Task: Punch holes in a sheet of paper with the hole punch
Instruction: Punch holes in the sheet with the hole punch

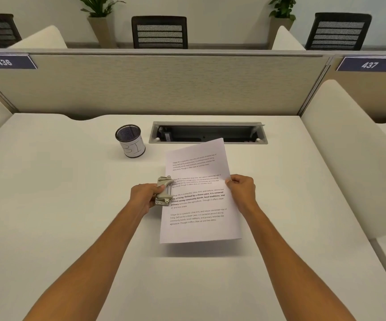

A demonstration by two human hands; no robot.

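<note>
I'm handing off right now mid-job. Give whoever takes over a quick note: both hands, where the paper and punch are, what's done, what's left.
Left hand: gripping the grey hole punch, held above the desk.
Right hand: pinching the right edge of the printed sheet of paper, which is lifted off the desk.
Sheet's left edge sits at the punch's slot, roughly mid-height.
Done: paper and punch brought together. No holes visible yet.
Left: check alignment, squeeze the punch, withdraw the sheet.
Mesh pen cup stands behind, clear of the work.

beige partition (155, 89), white desk (60, 205), mesh chairs (160, 32)
</note>
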